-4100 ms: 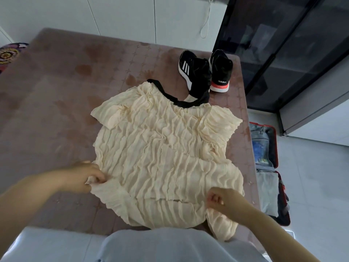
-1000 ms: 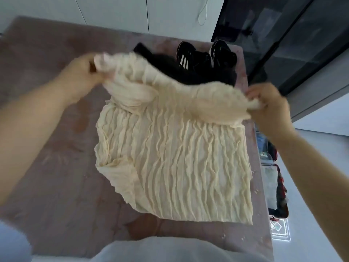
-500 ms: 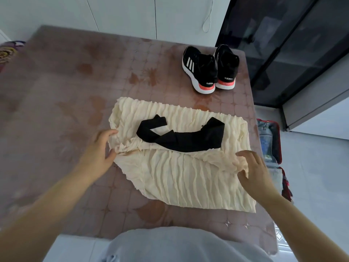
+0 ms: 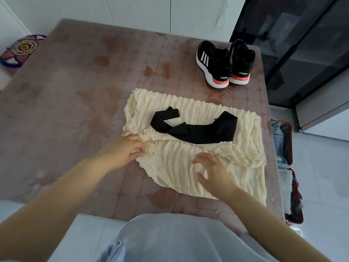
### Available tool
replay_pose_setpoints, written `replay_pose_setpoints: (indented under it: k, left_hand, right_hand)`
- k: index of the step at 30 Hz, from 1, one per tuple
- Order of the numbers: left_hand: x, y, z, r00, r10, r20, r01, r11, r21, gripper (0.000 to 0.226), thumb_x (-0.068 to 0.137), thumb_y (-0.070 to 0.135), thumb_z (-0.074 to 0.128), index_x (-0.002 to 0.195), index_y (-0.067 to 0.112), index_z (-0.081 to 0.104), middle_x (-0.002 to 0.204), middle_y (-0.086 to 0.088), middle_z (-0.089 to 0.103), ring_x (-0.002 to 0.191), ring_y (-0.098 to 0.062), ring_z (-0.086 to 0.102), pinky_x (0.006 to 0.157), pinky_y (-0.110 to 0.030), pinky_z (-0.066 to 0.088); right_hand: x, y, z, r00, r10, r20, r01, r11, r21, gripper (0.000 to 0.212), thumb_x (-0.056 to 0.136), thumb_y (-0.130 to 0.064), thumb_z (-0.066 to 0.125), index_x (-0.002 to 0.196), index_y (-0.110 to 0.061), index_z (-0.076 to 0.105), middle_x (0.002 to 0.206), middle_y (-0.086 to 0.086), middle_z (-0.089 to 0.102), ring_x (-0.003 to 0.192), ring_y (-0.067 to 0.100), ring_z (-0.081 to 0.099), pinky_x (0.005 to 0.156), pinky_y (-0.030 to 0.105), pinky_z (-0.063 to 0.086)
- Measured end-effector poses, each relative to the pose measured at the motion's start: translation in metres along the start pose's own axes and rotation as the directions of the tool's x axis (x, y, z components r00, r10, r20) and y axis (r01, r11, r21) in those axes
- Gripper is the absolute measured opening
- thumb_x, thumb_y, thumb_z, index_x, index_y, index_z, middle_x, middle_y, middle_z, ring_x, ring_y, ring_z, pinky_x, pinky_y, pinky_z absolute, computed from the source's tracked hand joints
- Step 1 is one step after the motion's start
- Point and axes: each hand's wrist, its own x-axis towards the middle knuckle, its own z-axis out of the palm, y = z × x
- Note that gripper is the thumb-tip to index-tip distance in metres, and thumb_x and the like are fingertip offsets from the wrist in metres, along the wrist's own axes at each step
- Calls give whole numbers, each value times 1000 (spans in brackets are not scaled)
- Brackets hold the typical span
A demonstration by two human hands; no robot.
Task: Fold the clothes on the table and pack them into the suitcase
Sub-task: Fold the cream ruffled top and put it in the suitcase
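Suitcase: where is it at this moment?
In the head view the suitcase lies open on the floor to the person's right, beside the right edge of the table, roughly level with the cream top.

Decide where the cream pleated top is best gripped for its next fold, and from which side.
Probably its left edge, from the left. The cream pleated top lies wide and flat, folded once with the black trim on top. The layers meet at that edge, where the left hand pinches them. Limp cloth wants a second grip at the near left corner.
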Motion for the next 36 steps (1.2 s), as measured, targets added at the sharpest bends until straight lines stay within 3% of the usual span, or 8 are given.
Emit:
replay_pose_setpoints:
  k: [4, 8, 13, 18, 22, 26, 32, 36]
  left_hand:
    - [-29, -31, -13, 979, 55, 194, -36, 995, -98, 31, 83, 31, 64, 78, 58, 50, 100, 30, 55, 101, 7, 42, 93, -22, 35]
    - [-41, -33, -27, 913, -52, 405, 17, 996, 89, 34, 76, 15, 58, 78, 44, 40, 83, 30, 57, 96, 0, 44, 93, -23, 37]
    - [-17, -10, -36, 989, -141, 35, 144, 983, -115, 27, 88, 17, 49, 104, 37, 57, 98, 24, 61, 96, -1, 56, 77, -17, 41]
    - [54, 24, -12, 961, -239, -139, 206, 954, -220, 60, 87, 27, 62, 139, 12, 36, 137, -8, 44, 126, -24, 40, 100, -29, 32]
    - [89, 23, -7, 918, -397, -18, 365, 861, -354, 75, 84, 20, 67, 144, 13, 23, 135, -10, 47, 121, -26, 47, 98, -34, 38]
    - [80, 16, -19, 905, -422, -55, 354, 817, -455, 81, 79, 9, 71, 144, 23, 25, 137, -5, 43, 104, -26, 57, 84, -37, 49]
    - [6, 24, -2, 998, -61, -1, 55, 915, -399, 63, 81, 8, 67, 111, 55, 38, 98, 19, 57, 90, 2, 51, 74, -12, 39]
    - [-22, 16, 24, 988, 152, -37, -156, 974, -164, 54, 75, 3, 61, 112, 42, 53, 94, 41, 46, 85, 12, 39, 81, -6, 32]
  right_hand:
    - [12, 25, -40, 961, 170, -219, -152, 984, 96, 31, 81, -3, 63, 110, -13, 62, 121, 3, 52, 114, 23, 49, 96, 30, 37]
    - [17, 52, -76, 909, 327, -258, -310, 945, 104, 33, 85, -7, 60, 117, -12, 56, 128, 8, 49, 121, 25, 45, 96, 24, 29]
    - [37, 56, -80, 878, 457, -146, -444, 889, 110, 50, 88, -24, 60, 135, -15, 42, 140, 7, 42, 126, 27, 42, 100, 36, 35]
    - [63, 57, -68, 836, 547, -34, -521, 812, 264, 61, 88, -34, 61, 139, -13, 35, 124, 5, 58, 107, 24, 55, 82, 29, 40]
    - [68, 66, -65, 879, 471, -80, -462, 880, 111, 25, 82, -29, 67, 101, -15, 58, 77, -3, 56, 81, 24, 55, 71, 30, 39]
    - [45, 59, -79, 938, 221, -266, -201, 974, 100, 16, 83, -14, 68, 95, -4, 65, 93, -1, 55, 92, 19, 49, 80, 26, 35]
    - [-16, 60, -54, 957, -162, -240, 162, 987, -23, 32, 66, 7, 76, 95, -7, 72, 97, 5, 69, 94, 8, 55, 90, 15, 41]
    - [-41, 83, -17, 976, -179, -127, 168, 981, -95, 31, 70, -4, 68, 95, -21, 70, 96, -1, 71, 88, 12, 60, 86, 24, 43]
